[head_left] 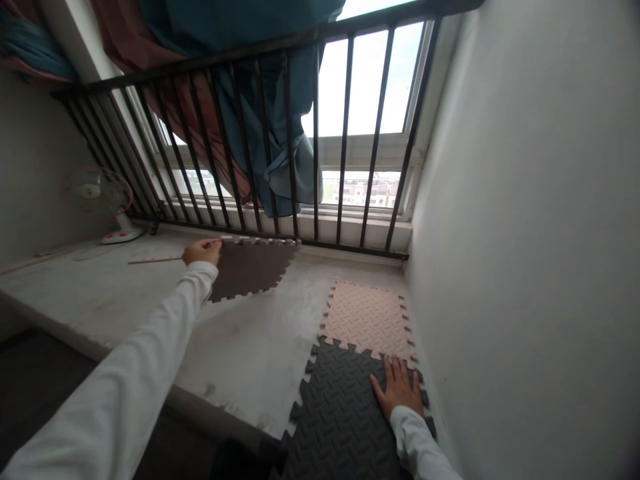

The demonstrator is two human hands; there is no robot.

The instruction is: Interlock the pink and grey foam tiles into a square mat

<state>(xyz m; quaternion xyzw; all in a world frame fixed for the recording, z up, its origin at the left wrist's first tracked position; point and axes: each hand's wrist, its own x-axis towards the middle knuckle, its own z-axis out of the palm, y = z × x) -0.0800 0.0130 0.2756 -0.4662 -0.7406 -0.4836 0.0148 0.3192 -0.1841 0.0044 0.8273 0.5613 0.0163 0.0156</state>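
Observation:
My left hand (201,252) reaches far forward and is closed on the near-left edge of a brown foam puzzle mat (250,268), which is lifted and tilted by the railing. My right hand (397,387) lies flat with fingers spread on a dark grey foam mat (340,413) at the lower right. That grey mat is interlocked with a pink foam mat (367,319) beyond it, both lying on the pale raised floor (250,340) beside the right wall. Both my arms are in white sleeves.
A black metal railing (280,140) runs in front of the window, with teal and reddish cloth (280,133) draped over it. A small white fan (113,200) stands at the far left. A thin stick (153,260) lies near my left hand. A white wall (525,233) closes the right side.

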